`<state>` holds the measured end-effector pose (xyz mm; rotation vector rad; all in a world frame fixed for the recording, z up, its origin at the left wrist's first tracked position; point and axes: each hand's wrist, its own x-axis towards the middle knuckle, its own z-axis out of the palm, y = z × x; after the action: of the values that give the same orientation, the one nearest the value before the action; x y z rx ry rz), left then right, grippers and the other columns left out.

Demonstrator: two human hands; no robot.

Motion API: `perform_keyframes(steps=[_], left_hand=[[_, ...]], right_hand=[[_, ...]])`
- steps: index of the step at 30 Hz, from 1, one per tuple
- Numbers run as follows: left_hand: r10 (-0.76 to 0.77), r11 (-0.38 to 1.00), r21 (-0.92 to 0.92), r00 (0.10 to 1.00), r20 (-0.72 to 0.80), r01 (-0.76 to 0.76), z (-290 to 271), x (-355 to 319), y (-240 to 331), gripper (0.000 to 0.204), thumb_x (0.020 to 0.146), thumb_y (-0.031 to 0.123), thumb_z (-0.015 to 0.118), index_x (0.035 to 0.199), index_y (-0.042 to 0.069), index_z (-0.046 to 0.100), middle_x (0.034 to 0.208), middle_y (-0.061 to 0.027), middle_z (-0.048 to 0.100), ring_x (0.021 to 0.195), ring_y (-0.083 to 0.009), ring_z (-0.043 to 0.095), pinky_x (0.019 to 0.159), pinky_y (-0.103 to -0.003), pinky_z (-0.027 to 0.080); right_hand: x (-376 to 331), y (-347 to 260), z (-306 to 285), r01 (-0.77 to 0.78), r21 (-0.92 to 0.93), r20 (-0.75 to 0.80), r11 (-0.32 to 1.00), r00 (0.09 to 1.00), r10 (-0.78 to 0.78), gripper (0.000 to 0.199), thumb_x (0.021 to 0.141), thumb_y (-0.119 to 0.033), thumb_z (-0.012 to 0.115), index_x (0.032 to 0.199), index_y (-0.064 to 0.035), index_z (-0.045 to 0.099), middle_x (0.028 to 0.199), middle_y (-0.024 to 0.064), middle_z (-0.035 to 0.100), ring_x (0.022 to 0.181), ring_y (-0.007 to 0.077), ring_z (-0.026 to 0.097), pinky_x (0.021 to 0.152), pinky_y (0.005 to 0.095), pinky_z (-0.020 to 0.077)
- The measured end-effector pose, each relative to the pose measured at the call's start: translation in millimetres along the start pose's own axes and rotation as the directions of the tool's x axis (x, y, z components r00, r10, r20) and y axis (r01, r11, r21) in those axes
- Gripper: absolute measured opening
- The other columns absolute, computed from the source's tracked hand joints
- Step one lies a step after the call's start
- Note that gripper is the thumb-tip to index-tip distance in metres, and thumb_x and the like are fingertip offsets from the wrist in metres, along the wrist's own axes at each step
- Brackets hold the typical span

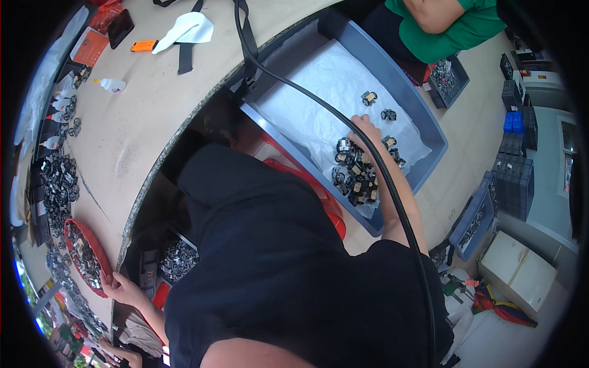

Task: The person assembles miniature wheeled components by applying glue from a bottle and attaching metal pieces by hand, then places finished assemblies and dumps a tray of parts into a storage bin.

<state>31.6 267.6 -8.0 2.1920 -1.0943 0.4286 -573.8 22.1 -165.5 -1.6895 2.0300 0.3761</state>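
Observation:
At the lower left, my left hand (124, 290) grips the rim of a round red tray (105, 260), fingers closed on its edge. The tray holds many small dark and tan parts. My right hand (367, 130) reaches down into a large grey-blue bin (417, 104), its fingers bent over the pile. What they hold, if anything, is hidden. Beside and below that hand lie several small black wheeled pieces with tan blocks (362, 178), like toy car chassis. Two more such pieces, one with a tan block (369, 98) and one dark (388, 115), lie apart on the white liner (307, 80).
A black cable (319, 101) hangs across the view, over my right arm. The curved table (147, 116) bears a glue bottle (112, 85), a white cloth (187, 30) and heaps of black parts (59, 187). A person in green (448, 34) sits beyond the bin. A red stool (334, 214) stands below.

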Motion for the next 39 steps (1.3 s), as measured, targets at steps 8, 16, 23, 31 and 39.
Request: perform_keyframes(steps=[8, 16, 23, 31, 39], left_hand=[[-0.132, 0.991, 0.000, 0.991, -0.023, 0.132, -4.0, 0.3, -4.8, 0.033, 0.081, 0.014, 0.051, 0.108, -0.005, 0.049, 0.095, -0.0114, 0.053, 0.077, -0.0167, 0.049, 0.070, -0.027, 0.042], [-0.856, 0.314, -0.629, 0.498, 0.137, 0.711, -22.4, 4.3, -62.6, 0.066, 0.082, 0.032, 0.047, 0.129, -0.004, 0.018, 0.123, -0.0174, 0.028, 0.102, -0.0283, 0.039, 0.084, -0.037, 0.039], [-0.882, 0.207, -0.635, 0.423, 0.209, 0.744, -21.0, -6.6, -90.5, 0.060, 0.082, 0.031, 0.045, 0.128, 0.000, 0.022, 0.126, -0.0170, 0.027, 0.107, -0.0289, 0.038, 0.087, -0.040, 0.038], [-0.897, 0.188, -0.657, 0.400, 0.187, 0.730, -22.4, -18.6, -82.2, 0.052, 0.082, 0.031, 0.045, 0.121, 0.001, 0.030, 0.118, -0.0151, 0.033, 0.102, -0.0271, 0.040, 0.084, -0.038, 0.039], [-0.890, 0.191, -0.635, 0.404, 0.209, 0.749, -16.5, -25.8, -96.8, 0.043, 0.081, 0.028, 0.044, 0.112, 0.000, 0.037, 0.100, -0.0110, 0.039, 0.087, -0.0228, 0.042, 0.075, -0.034, 0.042]], right_hand=[[-51.7, 55.9, -23.2, -0.241, -0.250, -0.022, 0.938, 0.970, 0.243, 0.029, 0.071, -0.023, 0.058, 0.096, -0.0081, 0.056, 0.107, 0.0102, 0.048, 0.094, 0.0286, 0.053, 0.079, 0.0436, 0.0413], [-65.9, -21.4, 33.8, 0.326, -0.138, -0.329, 0.935, 0.876, -0.354, 0.040, 0.070, -0.027, 0.060, 0.106, -0.0131, 0.052, 0.115, 0.0091, 0.047, 0.112, 0.0287, 0.040, 0.087, 0.0497, 0.0327], [-97.4, 14.7, 1.4, -0.021, -0.286, 0.106, 0.958, 0.993, 0.053, 0.030, 0.068, -0.021, 0.061, 0.096, -0.0120, 0.058, 0.105, 0.0104, 0.049, 0.095, 0.0292, 0.052, 0.076, 0.0464, 0.0397], [-79.0, 6.7, 13.2, 0.325, -0.038, -0.103, 0.945, 0.939, -0.327, 0.028, 0.071, -0.026, 0.057, 0.092, -0.0072, 0.057, 0.098, 0.0127, 0.054, 0.091, 0.0282, 0.052, 0.079, 0.0403, 0.0411], [-102.0, 11.0, 20.7, 0.295, -0.083, 0.405, 0.952, 0.883, -0.239, 0.019, 0.070, -0.018, 0.055, 0.084, -0.0044, 0.061, 0.091, 0.0130, 0.054, 0.085, 0.0286, 0.056, 0.070, 0.0386, 0.0458]])
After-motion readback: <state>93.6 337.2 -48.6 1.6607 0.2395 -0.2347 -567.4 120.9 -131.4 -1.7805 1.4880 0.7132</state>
